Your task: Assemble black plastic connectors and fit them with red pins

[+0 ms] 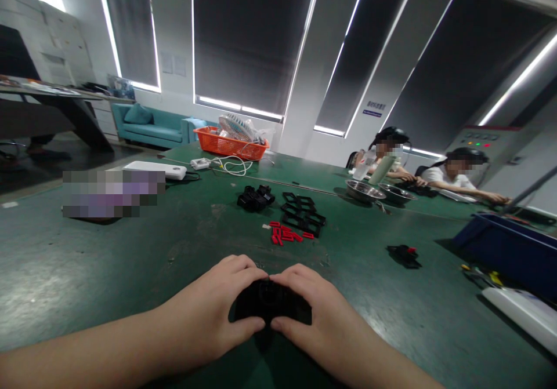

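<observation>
While left hand and right hand pinched a black plastic part, both sat half-curled at six o'clock. Uneven pressure risked slippage!

A teal sofa stands beyond an orange basket, two metal bowls farther right.

pale wall | dark blinds lowered, bright strips at edges | teal sofa alongside | grey floor
</observation>
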The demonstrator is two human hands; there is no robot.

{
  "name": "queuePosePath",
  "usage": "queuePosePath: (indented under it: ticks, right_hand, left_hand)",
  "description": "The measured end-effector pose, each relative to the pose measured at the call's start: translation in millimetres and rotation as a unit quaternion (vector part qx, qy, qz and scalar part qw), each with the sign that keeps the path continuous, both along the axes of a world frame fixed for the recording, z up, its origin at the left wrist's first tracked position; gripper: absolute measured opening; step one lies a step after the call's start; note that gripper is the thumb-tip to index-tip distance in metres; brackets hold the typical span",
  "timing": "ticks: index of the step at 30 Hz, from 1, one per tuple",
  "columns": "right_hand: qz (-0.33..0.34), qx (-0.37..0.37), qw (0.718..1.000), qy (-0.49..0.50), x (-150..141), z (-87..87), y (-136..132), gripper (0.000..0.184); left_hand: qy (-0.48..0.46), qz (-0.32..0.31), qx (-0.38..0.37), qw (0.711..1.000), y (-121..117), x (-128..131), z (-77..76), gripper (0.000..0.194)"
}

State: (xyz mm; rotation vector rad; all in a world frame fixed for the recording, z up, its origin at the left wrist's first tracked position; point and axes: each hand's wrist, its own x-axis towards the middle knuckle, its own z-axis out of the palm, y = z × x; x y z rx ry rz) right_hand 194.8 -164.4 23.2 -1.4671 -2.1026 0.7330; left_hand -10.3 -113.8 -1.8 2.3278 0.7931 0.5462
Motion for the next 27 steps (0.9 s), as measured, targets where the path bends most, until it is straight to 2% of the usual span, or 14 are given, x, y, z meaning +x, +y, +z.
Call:
queuePosePath:
  ticks: [27]
  right_hand:
    - [0.011, 0.001, 1.0, 0.012, 0.9, 0.3, -0.1, 0.04]
  left_hand:
    - [0.0, 0.006, 0.013, 1.0, 0.1, -0.1, -1.8, 0.031]
